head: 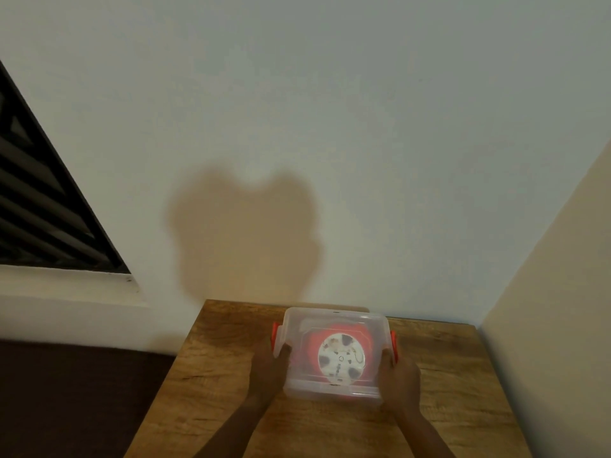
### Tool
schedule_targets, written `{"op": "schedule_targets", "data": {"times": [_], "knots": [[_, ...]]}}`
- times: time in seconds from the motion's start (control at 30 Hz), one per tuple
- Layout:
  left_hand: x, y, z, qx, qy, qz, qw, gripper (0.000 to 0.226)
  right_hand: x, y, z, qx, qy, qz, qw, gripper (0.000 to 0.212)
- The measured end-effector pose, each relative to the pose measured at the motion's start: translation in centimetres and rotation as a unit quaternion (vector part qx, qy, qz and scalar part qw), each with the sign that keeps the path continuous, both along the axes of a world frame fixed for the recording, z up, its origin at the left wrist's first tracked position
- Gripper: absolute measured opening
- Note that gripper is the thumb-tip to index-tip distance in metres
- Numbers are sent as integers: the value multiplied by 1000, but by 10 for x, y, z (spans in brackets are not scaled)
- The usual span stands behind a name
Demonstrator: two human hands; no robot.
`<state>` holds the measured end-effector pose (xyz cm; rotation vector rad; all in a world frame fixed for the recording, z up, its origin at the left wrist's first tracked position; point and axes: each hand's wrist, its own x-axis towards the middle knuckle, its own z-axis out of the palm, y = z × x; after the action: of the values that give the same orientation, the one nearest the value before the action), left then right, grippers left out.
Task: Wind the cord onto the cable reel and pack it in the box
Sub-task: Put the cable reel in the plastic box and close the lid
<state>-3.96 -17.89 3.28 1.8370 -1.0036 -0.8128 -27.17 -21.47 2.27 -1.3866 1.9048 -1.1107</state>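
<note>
A clear plastic box (330, 390) with its lid on stands on the wooden table (215, 375). Through the lid I see the red cable reel (340, 357) with its white round face lying flat inside. An orange-red latch sits on each short side, the left latch (274, 335) and the right latch (394, 345). My left hand (269, 365) grips the box's left side, fingers by the left latch. On the opposite side my right hand (398, 373) holds the box, fingers over the right latch. No loose cord shows outside the box.
The table stands against a white wall (330, 127), with a cream wall (545, 292) close on the right. A dark louvred window (39, 206) and its white sill are at the left. A dark brown surface (76, 401) lies left of the table.
</note>
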Motion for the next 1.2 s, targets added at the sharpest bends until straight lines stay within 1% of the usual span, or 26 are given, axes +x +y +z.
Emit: {"op": "schedule_targets", "data": {"times": [0.1,0.13,0.3,0.4,0.47,0.6,0.67,0.73,0.8,0.9,0.97,1.03,1.13,1.2], "knots": [[-2,-2,-2,-14,-107,-24,994,28,1,1,0,3,-2,-2,1000,30],[-3,-2,-2,-15,-121,-27,992,28,1,1,0,3,-4,-4,1000,29],[-5,-2,2,-11,-127,-36,991,28,2,2,3,2,-8,-4,1000,30],[-4,-2,7,-6,-92,-52,994,29,1,3,6,4,-36,4,999,31],[-4,-2,10,-4,-37,-60,997,29,0,4,7,8,-80,4,997,31],[-7,-6,21,18,62,-28,998,26,-3,3,10,12,-161,-21,987,34],[-18,-7,30,8,100,-20,995,22,-14,5,13,9,-195,-46,980,34],[-30,-4,41,-4,137,-40,990,28,-29,7,16,-1,-207,-66,976,33],[-52,-13,44,-3,142,-91,986,34,-60,7,20,-12,-220,-106,970,32],[-75,-21,57,6,142,-149,979,34,-93,3,29,-27,-225,-119,967,26],[-93,-31,69,26,150,-151,977,33,-114,-5,38,-46,-217,-123,967,22],[-119,-47,78,50,160,-153,974,32,-143,-16,45,-46,-197,-138,970,24],[-154,-76,81,85,168,-174,967,38,-186,-34,50,-46,-153,-142,977,30],[-170,-92,81,102,159,-180,965,34,-201,-45,54,-40,-128,-128,983,29]]}}
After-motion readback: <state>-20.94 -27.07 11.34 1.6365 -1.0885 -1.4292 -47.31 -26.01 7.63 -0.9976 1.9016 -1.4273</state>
